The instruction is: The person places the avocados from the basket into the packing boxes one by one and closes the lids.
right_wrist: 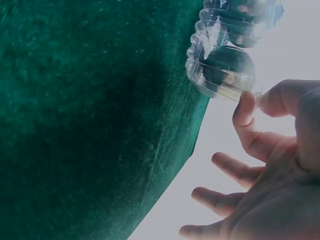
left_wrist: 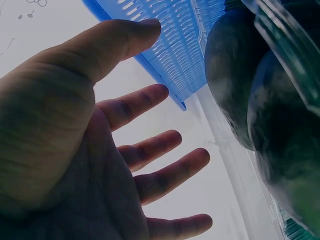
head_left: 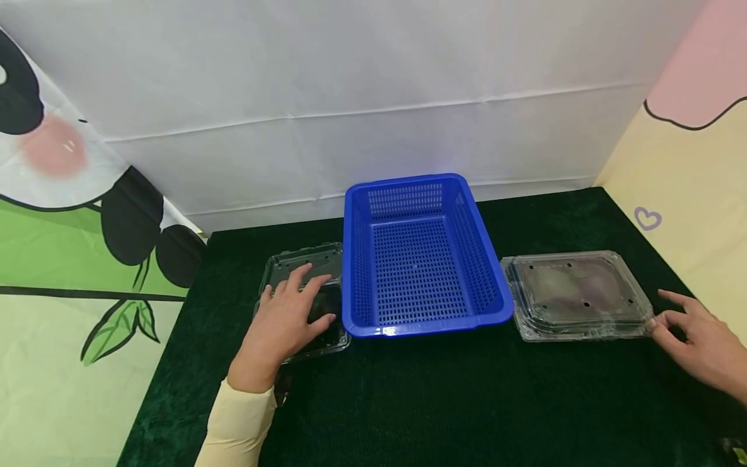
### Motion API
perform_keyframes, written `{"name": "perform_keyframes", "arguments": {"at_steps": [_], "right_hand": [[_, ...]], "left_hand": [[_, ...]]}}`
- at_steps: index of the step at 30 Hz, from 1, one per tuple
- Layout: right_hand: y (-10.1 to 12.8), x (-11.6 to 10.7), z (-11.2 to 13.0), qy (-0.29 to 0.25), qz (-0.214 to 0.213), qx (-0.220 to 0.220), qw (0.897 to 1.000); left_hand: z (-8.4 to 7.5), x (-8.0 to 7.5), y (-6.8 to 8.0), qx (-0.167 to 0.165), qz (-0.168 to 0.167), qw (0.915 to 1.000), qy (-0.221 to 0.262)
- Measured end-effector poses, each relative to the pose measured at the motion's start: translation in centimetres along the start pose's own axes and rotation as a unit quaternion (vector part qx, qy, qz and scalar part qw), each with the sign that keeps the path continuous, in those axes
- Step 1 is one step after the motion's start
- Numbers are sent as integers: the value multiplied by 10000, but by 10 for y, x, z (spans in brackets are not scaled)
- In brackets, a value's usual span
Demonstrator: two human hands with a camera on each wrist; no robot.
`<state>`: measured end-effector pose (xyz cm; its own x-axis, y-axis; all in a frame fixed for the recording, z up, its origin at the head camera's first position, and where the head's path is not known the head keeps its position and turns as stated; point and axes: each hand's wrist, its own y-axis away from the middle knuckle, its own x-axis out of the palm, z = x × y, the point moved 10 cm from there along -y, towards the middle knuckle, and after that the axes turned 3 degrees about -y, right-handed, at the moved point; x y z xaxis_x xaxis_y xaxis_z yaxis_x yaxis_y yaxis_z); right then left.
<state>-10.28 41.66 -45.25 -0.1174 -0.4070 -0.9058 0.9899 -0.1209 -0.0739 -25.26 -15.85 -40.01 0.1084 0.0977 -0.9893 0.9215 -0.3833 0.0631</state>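
A blue perforated basket (head_left: 417, 259) stands empty in the middle of a dark green cloth. Left of it lies a clear plastic box (head_left: 280, 264) with dark round things inside. My left hand (head_left: 292, 308) rests flat on its lid, fingers straight and spread. The left wrist view shows that open palm (left_wrist: 150, 150) beside the clear box (left_wrist: 265, 100) and the basket wall (left_wrist: 170, 45). Right of the basket lies a second, closed clear box (head_left: 578, 295) with pale contents. My right hand (head_left: 662, 322) pinches its front right corner lip (right_wrist: 222, 70) between thumb (right_wrist: 280, 97) and forefinger.
The green cloth (head_left: 467, 402) covers the table out to its left and right edges. A white sheet hangs behind, with printed cartoon panels at both sides. A small dark object (head_left: 734, 449) lies at the bottom right corner.
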Motion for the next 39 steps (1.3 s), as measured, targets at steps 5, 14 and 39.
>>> {"name": "perform_keyframes", "arguments": {"at_steps": [5, 14, 39], "right_hand": [[-2, -4, 2, 364, -36, 14, 9993], [0, -17, 2, 500, -420, 359, 9972], [1, -48, 108, -150, -1948, -2103, 9579]], "left_hand": [[0, 0, 0, -21, 26, 10000, -32], [0, -1, 0, 6, 23, 10000, -11], [1, 0, 1, -39, 38, 9999, -85]]}}
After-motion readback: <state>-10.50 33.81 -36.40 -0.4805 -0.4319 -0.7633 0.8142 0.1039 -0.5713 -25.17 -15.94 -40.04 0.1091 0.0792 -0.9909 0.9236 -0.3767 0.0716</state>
